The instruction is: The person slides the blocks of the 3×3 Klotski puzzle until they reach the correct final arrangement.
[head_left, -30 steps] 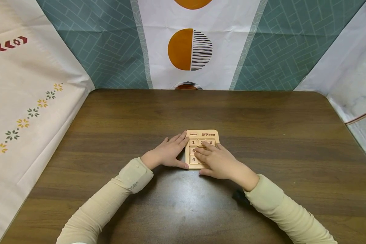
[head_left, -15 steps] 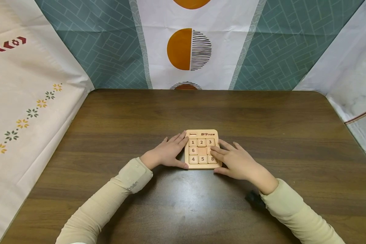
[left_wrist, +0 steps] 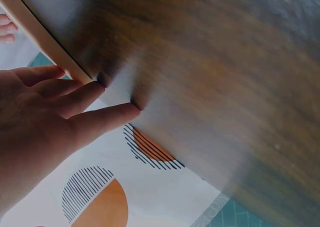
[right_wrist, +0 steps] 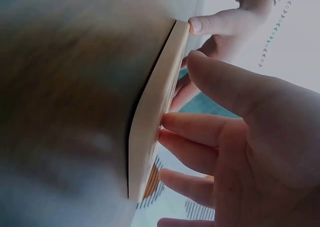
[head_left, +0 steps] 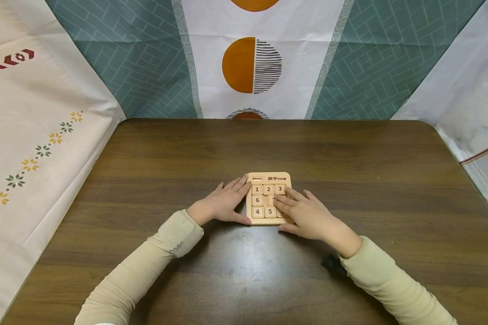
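Observation:
A wooden sliding number puzzle (head_left: pixel 249 212) lies flat on the table, its numbered tiles in rows. My left hand (head_left: pixel 224 202) is spread along the puzzle's left side, with fingertips at the upper left edge and the thumb at the lower left corner. Fingertips of my right hand (head_left: pixel 309 217) touch the 7 tile (head_left: pixel 271 200) in the middle row, partly covering it and the 8 tile. The right thumb is near the bottom edge. In the right wrist view, the puzzle's side (right_wrist: pixel 150 117) shows below extended fingers. The left wrist view shows straight left fingers (left_wrist: pixel 107 118).
The brown wood table (head_left: pixel 179 149) extends around the puzzle. A patterned cloth (head_left: pixel 236 67) hangs behind it, and a pale flowered cloth (head_left: pixel 24 135) is at the left. A dark object (head_left: pixel 333 264) sits under the right wrist.
My right hand first shifted right, uncovering the middle of the puzzle, then came back slightly left. With that last motion the 7 tile slid left toward the middle. My left hand stayed put.

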### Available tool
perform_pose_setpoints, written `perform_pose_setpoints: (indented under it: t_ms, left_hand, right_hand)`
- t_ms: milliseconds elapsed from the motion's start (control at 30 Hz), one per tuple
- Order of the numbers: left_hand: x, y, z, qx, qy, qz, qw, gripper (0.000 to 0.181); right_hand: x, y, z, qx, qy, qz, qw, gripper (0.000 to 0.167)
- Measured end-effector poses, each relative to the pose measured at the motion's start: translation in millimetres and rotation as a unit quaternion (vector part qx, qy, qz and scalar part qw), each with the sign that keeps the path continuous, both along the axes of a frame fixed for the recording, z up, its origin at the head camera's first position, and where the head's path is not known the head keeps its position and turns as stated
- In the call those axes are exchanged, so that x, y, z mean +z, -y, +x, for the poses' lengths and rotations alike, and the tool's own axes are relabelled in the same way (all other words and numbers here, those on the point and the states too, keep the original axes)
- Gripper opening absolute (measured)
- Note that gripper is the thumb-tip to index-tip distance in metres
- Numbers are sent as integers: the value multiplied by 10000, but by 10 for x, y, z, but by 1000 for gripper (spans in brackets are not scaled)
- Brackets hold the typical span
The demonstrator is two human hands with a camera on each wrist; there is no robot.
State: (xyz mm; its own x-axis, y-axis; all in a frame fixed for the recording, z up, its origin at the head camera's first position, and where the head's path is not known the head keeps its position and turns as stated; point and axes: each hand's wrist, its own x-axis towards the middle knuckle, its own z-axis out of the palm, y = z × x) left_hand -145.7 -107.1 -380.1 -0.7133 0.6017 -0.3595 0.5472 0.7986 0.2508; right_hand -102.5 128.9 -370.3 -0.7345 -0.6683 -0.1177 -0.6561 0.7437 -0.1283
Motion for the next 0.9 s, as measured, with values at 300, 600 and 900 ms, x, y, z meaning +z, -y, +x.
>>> perform_pose_setpoints:
  t_ms: [300, 600, 900]
  left_hand:
    - [-10, 1, -6, -17, -26, 23, 10000, 102]
    - [-1, -7, -1, -44, -14, 7, 10000, 102]
    - [7, 2, 5, -38, -13, 32, 10000, 102]
  right_hand:
    - [46, 130, 0, -49, 201, 170, 9996, 62]
    - [66, -2, 132, -91, 133, 199, 9997, 63]
    - [70, -126, 293, -76, 68, 243, 9997, 61]
